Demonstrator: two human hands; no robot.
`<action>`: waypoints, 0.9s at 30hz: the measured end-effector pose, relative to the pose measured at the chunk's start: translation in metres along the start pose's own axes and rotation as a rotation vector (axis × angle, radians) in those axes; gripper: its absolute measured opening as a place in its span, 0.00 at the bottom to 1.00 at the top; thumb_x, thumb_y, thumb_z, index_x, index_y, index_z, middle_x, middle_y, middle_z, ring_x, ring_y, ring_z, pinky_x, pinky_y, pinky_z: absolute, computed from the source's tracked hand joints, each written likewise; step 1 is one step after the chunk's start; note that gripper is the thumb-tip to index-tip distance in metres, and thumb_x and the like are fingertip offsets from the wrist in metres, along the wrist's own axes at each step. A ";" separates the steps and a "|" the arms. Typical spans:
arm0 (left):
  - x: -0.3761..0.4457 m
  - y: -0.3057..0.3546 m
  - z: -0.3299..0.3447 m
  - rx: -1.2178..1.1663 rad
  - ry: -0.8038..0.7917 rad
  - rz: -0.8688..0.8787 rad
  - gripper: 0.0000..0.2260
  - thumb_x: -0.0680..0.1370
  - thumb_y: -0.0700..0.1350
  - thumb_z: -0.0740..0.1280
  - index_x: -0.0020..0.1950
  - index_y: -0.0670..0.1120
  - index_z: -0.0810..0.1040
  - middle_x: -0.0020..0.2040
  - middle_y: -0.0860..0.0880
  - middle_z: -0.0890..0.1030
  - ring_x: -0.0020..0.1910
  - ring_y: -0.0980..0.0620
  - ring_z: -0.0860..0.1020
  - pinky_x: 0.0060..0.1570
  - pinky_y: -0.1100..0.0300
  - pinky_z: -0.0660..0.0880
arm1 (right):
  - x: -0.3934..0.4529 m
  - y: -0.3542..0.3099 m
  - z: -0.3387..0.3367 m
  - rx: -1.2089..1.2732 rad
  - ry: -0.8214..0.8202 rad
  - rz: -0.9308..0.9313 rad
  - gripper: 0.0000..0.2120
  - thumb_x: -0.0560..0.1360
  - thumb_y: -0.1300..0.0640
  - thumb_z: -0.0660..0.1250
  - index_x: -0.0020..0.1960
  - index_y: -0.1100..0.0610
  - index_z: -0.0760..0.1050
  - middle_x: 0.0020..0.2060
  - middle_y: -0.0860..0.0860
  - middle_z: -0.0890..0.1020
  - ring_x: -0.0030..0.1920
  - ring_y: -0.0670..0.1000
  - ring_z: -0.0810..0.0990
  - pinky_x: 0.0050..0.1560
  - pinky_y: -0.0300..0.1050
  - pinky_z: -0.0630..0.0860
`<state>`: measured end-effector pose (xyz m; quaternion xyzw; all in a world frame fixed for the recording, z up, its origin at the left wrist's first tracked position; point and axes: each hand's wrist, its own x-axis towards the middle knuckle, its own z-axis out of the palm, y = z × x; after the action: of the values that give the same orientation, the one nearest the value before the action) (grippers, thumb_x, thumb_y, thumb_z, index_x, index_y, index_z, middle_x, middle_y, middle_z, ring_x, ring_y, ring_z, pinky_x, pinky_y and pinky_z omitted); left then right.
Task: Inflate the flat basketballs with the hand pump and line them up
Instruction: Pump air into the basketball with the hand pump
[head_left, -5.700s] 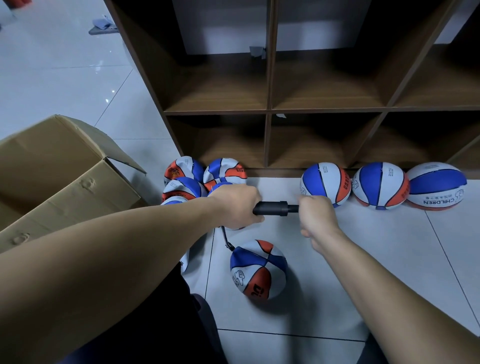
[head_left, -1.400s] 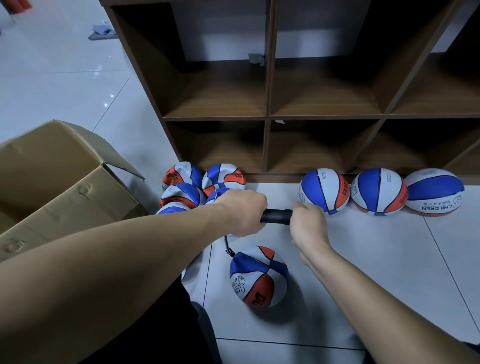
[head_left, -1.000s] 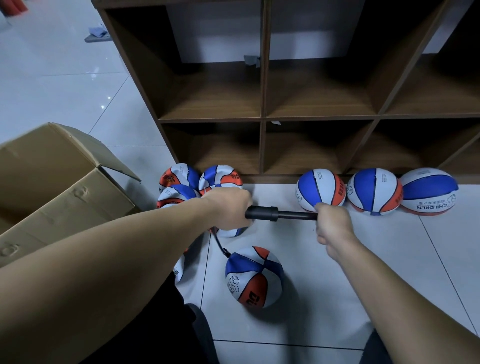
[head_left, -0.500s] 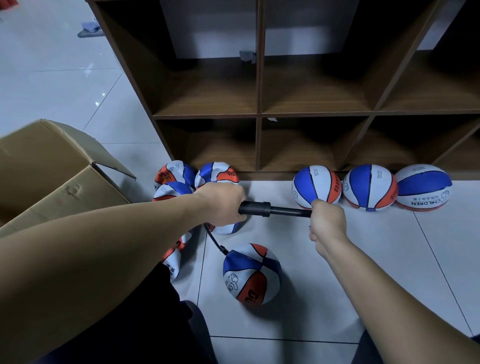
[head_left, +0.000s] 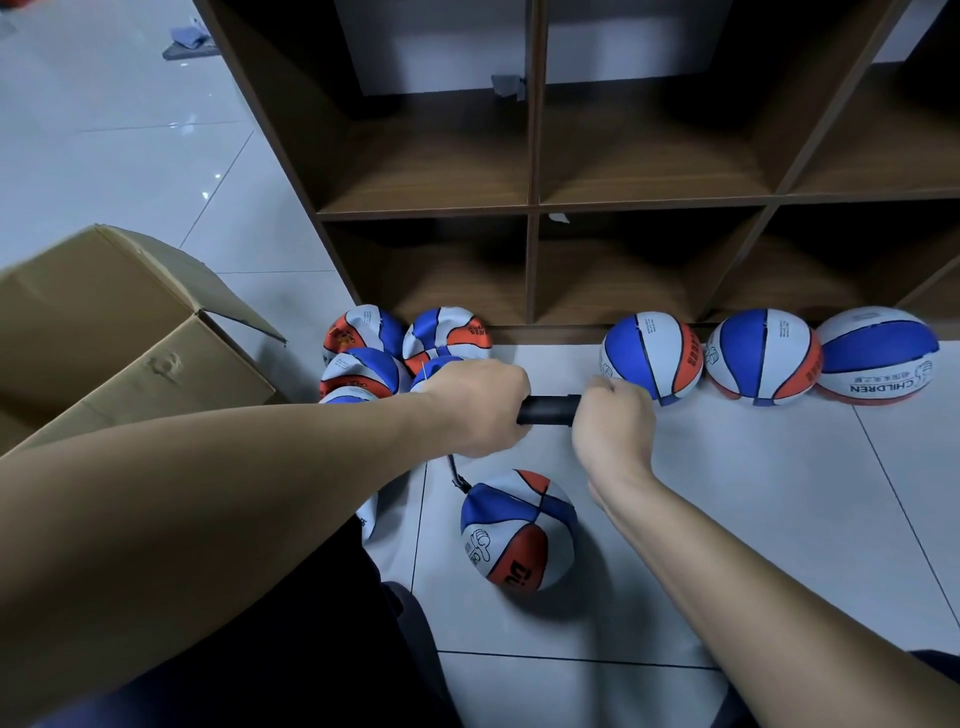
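Head view. Compared with half a second before, the pump's rod was no longer exposed: the right hand (head_left: 610, 434) had been brought in along the pump (head_left: 549, 410) until it sat just beside the left hand (head_left: 475, 410), with only a short stretch of black barrel showing between them. A compression stroke was judged to have been completed, so another charge of air was presumably driven into the ball.

Left hand: fingers curled round the barrel's near end, firmly gripped. Right hand: closed into a fist over the handle end, the handle itself hidden inside the fist.

The pump was held clear of the floor, its long axis roughly level and running left to right between the hands, handle end towards the right hand. A thin hose (head_left: 456, 474) was seen dropping from below the left hand to the ball being filled (head_left: 518, 530), which lay on the floor tiles (head_left: 753, 519) below and between the hands; it looked fairly round already, though firmness could not be told.

Beyond the right hand, three inflated balls (head_left: 763, 356) were lined up against the shelf unit (head_left: 535, 208). Beyond and beneath the left hand, a cluster of flat balls (head_left: 363, 353) remained, beside a cardboard box (head_left: 119, 332). Task judged partway done.
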<state>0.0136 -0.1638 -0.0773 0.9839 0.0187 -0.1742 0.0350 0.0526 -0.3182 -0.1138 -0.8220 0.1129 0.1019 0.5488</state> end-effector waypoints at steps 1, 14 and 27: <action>0.000 0.000 0.000 0.007 0.000 0.003 0.14 0.81 0.52 0.66 0.36 0.50 0.72 0.34 0.49 0.77 0.33 0.47 0.77 0.32 0.55 0.71 | -0.002 0.001 0.001 -0.002 0.000 -0.002 0.18 0.82 0.61 0.58 0.33 0.55 0.63 0.32 0.51 0.69 0.33 0.53 0.67 0.35 0.48 0.64; 0.002 -0.012 -0.009 0.031 -0.030 0.046 0.12 0.81 0.52 0.65 0.39 0.50 0.75 0.34 0.50 0.78 0.32 0.49 0.76 0.31 0.57 0.70 | 0.008 0.001 -0.003 0.064 -0.200 0.095 0.13 0.79 0.60 0.59 0.37 0.55 0.62 0.32 0.50 0.63 0.33 0.54 0.61 0.33 0.47 0.59; 0.007 -0.039 -0.005 -0.133 -0.242 -0.043 0.15 0.77 0.57 0.73 0.43 0.46 0.79 0.33 0.48 0.76 0.30 0.48 0.74 0.33 0.55 0.71 | 0.058 0.027 -0.065 0.066 -0.115 0.232 0.12 0.74 0.61 0.61 0.38 0.52 0.60 0.31 0.51 0.58 0.32 0.53 0.55 0.33 0.47 0.52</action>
<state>0.0202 -0.1241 -0.0779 0.9506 0.0467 -0.2905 0.0985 0.1025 -0.3924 -0.1294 -0.7776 0.1788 0.2079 0.5657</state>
